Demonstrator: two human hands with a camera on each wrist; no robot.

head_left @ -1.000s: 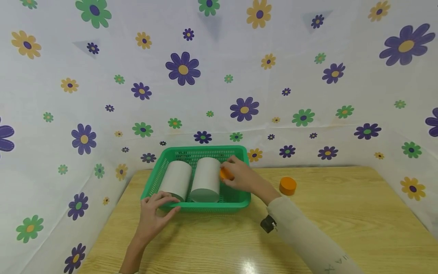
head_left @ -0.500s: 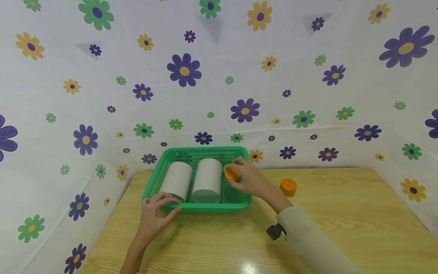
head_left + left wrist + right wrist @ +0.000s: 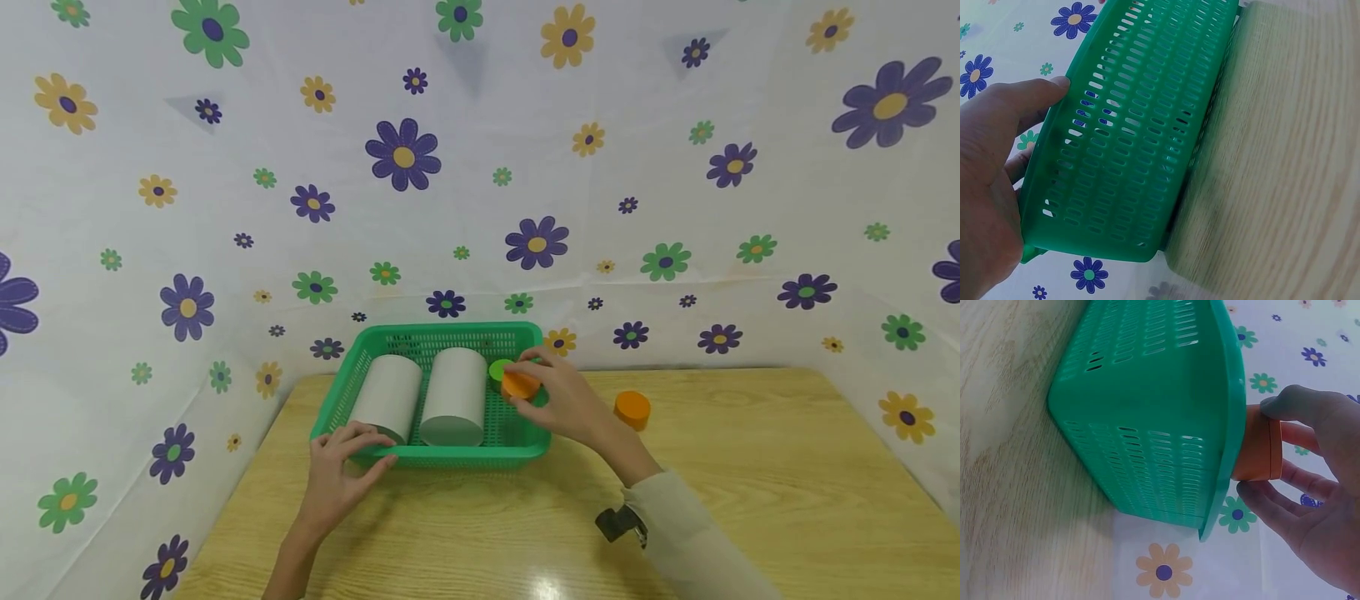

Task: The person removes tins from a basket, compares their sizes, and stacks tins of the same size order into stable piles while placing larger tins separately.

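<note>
A green slotted basket (image 3: 517,452) stands on the wooden table and holds two grey cylinders (image 3: 387,395) (image 3: 454,393) lying side by side, plus a small green disc (image 3: 497,368) at the right. My right hand (image 3: 558,396) pinches an orange disc (image 3: 520,385) just above the basket's right side; the right wrist view shows that orange disc (image 3: 1260,452) held between thumb and fingers over the basket rim (image 3: 1232,394). My left hand (image 3: 341,467) grips the basket's near left rim, thumb on the rim (image 3: 1041,181) in the left wrist view.
A second orange disc (image 3: 632,409) lies on the table (image 3: 750,500) right of the basket. Flowered cloth walls (image 3: 480,167) close in the back and both sides. A small black device (image 3: 617,523) sits at my right wrist.
My right hand has drawn back to the right and lifted the orange disc, uncovering a green disc in the basket. The left hand has stayed on the rim.
</note>
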